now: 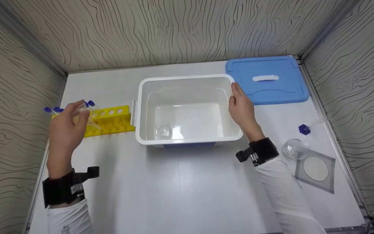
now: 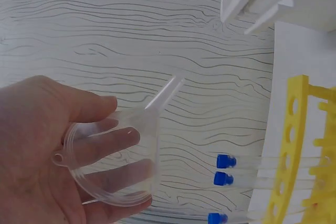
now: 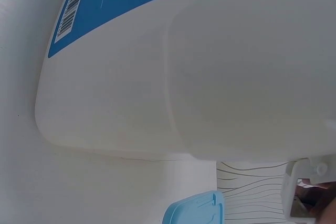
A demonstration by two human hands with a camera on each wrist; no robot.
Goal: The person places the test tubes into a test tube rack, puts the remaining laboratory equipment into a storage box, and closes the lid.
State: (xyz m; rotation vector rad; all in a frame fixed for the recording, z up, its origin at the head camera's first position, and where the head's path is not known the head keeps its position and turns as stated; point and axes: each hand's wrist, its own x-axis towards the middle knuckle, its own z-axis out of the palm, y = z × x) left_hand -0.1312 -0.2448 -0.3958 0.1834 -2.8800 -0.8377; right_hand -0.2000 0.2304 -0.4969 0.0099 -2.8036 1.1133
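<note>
My left hand holds a clear plastic funnel above the yellow test tube rack. In the left wrist view the thumb lies on one side of the cone and the fingers show through it, with the spout pointing away from the palm. Several tubes with blue caps stand in the rack. My right hand grips the right end of a white plastic bin at its rim and handle; the right wrist view shows only part of that hand behind the handle. A small clear item lies inside the bin.
The blue lid lies behind the right hand. To the right are a measuring cylinder with a purple hexagonal base, a clear flask and a grey square gauze with a white disc. Patterned walls surround the table.
</note>
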